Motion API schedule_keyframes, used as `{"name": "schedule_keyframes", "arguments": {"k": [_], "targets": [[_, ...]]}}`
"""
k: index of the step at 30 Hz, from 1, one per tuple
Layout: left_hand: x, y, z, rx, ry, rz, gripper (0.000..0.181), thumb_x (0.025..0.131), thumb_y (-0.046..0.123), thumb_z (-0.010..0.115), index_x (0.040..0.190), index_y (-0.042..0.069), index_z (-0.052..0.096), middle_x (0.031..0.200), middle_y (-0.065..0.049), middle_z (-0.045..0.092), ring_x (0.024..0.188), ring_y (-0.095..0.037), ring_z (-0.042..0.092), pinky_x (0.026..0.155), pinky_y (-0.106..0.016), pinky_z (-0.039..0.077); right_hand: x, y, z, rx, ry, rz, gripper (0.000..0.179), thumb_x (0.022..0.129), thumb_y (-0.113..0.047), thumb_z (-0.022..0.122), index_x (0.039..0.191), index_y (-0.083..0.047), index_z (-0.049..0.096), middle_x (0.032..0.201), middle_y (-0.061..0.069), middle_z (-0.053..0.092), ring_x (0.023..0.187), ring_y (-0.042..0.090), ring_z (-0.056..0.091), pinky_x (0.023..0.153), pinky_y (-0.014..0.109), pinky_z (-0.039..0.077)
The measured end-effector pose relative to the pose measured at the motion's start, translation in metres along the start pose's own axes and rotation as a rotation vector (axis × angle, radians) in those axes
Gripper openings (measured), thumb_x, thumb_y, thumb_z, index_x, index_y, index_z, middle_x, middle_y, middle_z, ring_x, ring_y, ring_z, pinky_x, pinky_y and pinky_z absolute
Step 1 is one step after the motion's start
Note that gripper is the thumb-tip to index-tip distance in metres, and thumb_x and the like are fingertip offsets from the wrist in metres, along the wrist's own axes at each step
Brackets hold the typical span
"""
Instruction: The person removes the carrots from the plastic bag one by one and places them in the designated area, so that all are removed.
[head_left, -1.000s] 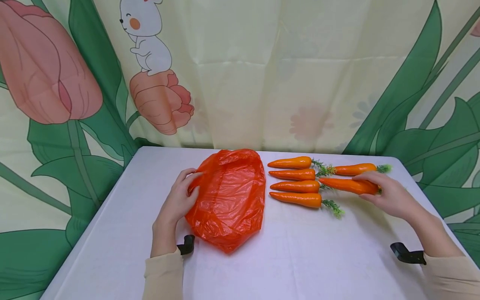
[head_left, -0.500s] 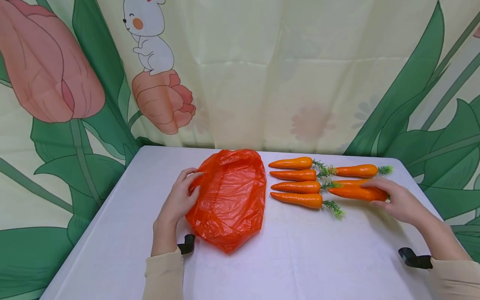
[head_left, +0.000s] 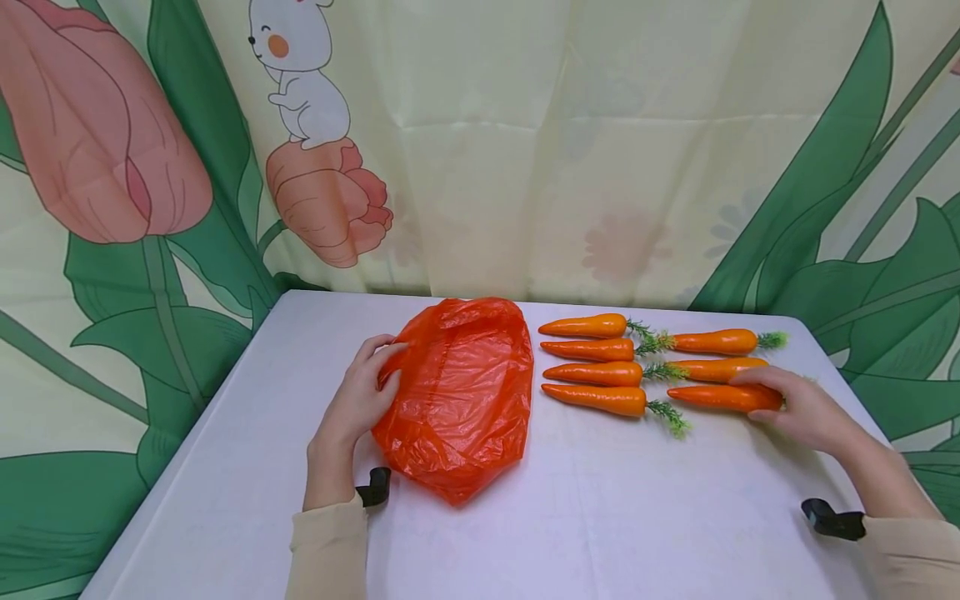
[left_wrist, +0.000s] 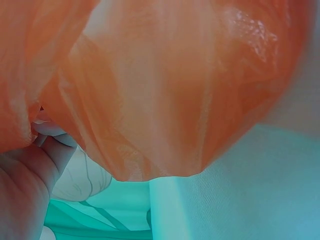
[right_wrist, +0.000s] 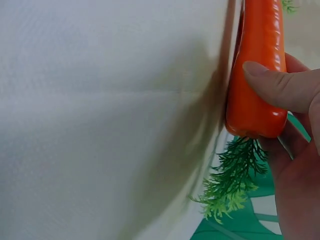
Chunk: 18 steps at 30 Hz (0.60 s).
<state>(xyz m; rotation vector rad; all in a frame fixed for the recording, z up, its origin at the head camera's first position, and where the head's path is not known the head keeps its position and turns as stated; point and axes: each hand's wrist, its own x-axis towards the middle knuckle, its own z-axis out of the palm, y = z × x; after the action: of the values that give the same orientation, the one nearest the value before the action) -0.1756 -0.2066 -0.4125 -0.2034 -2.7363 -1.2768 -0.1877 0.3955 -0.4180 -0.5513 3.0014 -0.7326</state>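
Observation:
My left hand holds the left edge of a red plastic bag, its fingertips partly under the film. In the left wrist view the bag hangs across most of the picture and hides part of the fingers. On the right, my right hand grips an orange carrot by its thick end, low at the table. The right wrist view has the thumb on that carrot, green leaves below it. Just behind lies another carrot, and beyond it a further one.
Several carrots lie in a column right of the bag, tips pointing left and leaves right. A white cloth covers the table. Behind the table hangs a printed curtain with tulips and a rabbit.
My right hand has brought the carrot rightward and nearer, down beside the row, uncovering the carrot behind it. My left hand and the bag stay nearly still.

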Motion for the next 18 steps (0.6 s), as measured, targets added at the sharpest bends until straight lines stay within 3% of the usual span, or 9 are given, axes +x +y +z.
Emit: {"name": "schedule_keyframes", "arguments": {"k": [1,8,18], "targets": [[0.0000,0.0000,0.0001,0.002,0.001,0.002,0.041,0.098,0.003,0.061,0.139,0.008,0.059,0.150,-0.007,0.039,0.132,-0.032,0.045,0.101,-0.049,0.049,-0.0002,0.0007,0.0004,0.008,-0.004,0.001,0.048,0.079,0.009,0.076,0.124,0.003,0.062,0.129,0.033,0.054,0.119,0.056,0.042,0.096,0.076,0.032],[-0.0006,0.0001,0.0003,0.003,-0.009,0.002,0.041,0.099,0.002,0.059,0.139,0.008,0.058,0.150,-0.008,0.038,0.132,-0.033,0.044,0.100,-0.049,0.049,-0.0028,0.0049,0.0042,-0.001,0.011,-0.005,0.045,0.076,0.011,0.079,0.119,0.003,0.066,0.122,0.031,0.058,0.112,0.052,0.047,0.090,0.074,0.037],[-0.0005,0.0006,-0.0003,0.002,-0.004,-0.006,0.041,0.099,0.003,0.060,0.139,0.008,0.058,0.150,-0.007,0.038,0.132,-0.032,0.044,0.099,-0.049,0.050,-0.0045,0.0059,0.0042,-0.011,0.005,-0.001,0.045,0.077,0.009,0.079,0.120,0.005,0.064,0.124,0.035,0.055,0.115,0.056,0.043,0.092,0.077,0.034]]}}
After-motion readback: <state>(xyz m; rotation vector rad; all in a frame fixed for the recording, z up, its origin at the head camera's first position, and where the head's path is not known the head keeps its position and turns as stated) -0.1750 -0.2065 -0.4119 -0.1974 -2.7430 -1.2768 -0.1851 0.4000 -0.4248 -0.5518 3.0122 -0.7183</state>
